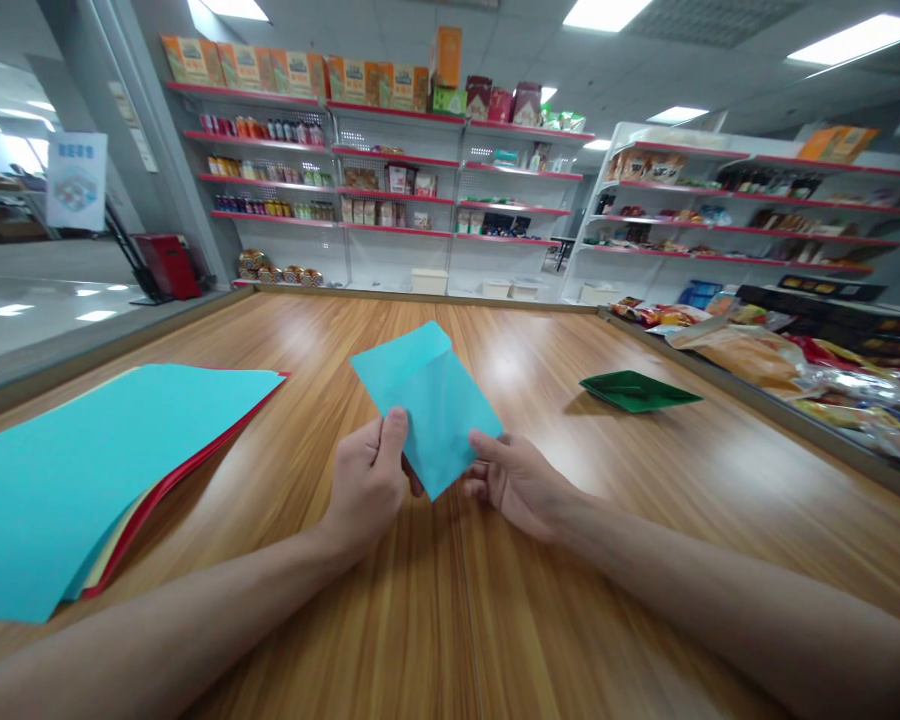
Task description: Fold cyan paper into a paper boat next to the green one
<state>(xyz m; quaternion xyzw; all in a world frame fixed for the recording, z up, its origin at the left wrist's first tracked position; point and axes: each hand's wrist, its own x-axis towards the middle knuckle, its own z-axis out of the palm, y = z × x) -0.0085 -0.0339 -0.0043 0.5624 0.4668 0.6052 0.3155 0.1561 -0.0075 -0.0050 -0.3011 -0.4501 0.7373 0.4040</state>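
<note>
A folded sheet of light blue paper (450, 410) is held up above the table, tilted, with creases and an overlapping flap on its upper left. My left hand (371, 470) pinches its lower left edge, thumb on the front face. On the right corner, my right hand (514, 480) grips the paper between thumb and fingers. Off to the right, a folded green paper boat (637, 391) rests on the tabletop. At the left lies a stack of coloured paper (120, 460), light blue on top, with cream and red edges showing beneath.
The wood-grain table (450, 620) has a raised rim. Packaged snacks (765, 360) are heaped beyond its right edge. Shelves of goods (397, 150) stand behind the table. A sign on a stand (77, 182) and a red box (166, 266) are at the far left.
</note>
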